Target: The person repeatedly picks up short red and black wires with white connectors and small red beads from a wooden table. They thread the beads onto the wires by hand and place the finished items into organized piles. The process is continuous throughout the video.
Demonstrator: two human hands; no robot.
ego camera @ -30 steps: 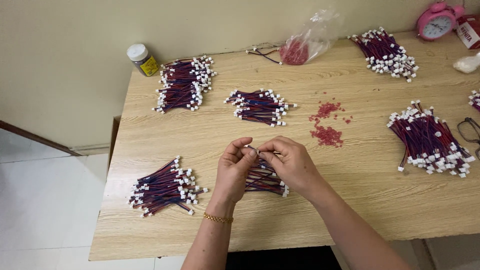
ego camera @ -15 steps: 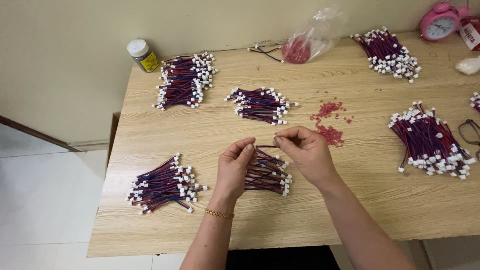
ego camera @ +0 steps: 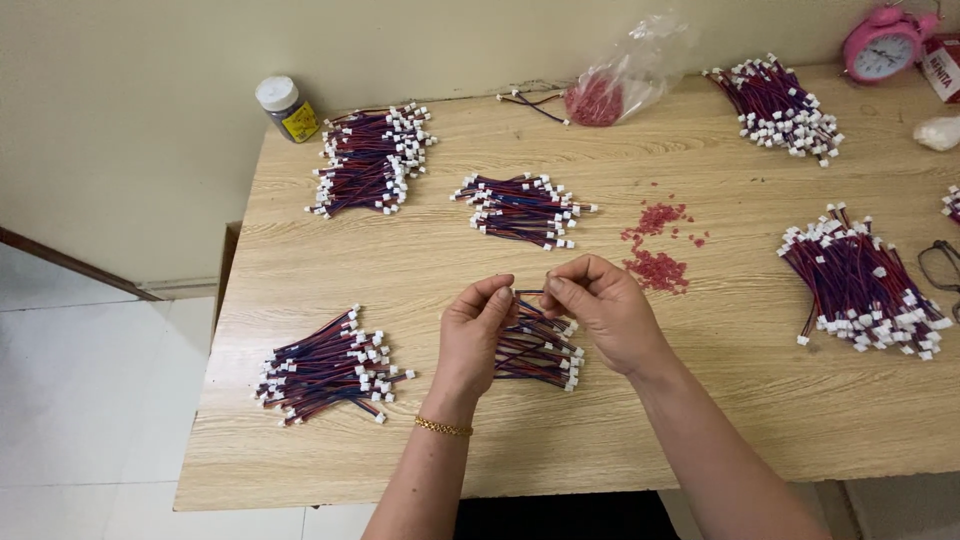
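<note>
Head view, looking down on a light wooden table (ego camera: 420,270) strewn with bundles of short red-and-blue wire leads tipped with white plugs. Left hand (ego camera: 478,335) and right hand (ego camera: 603,310) raised just above the table near its front middle, fingertips pinched narrow on the two ends of a single wire lead (ego camera: 528,293) stretched between them. Left thumb and forefinger closed on the white plug at the lead's left end, right thumb and forefinger closed on its right end. Thin gold bracelet (ego camera: 443,427) on the left wrist. Directly beneath and between the hands, a small pile of leads (ego camera: 535,350) lying on the table, partly hidden by the fingers. At the front left, well apart from the hands, a fanned bundle (ego camera: 325,367). Toward the back, a large bundle (ego camera: 368,160) on the left and a smaller bundle (ego camera: 522,208) near the middle. Just beyond the right hand, scattered small red pieces (ego camera: 660,268) loose on the wood. On the right, a thick bundle (ego camera: 862,285), with eyeglasses (ego camera: 942,268) at the frame edge beside it. At the far back, a clear plastic bag (ego camera: 620,80) with red pieces inside, another bundle (ego camera: 778,100), a pink alarm clock (ego camera: 882,45), and a small dark jar with a white lid (ego camera: 284,107) at the back left corner
</note>
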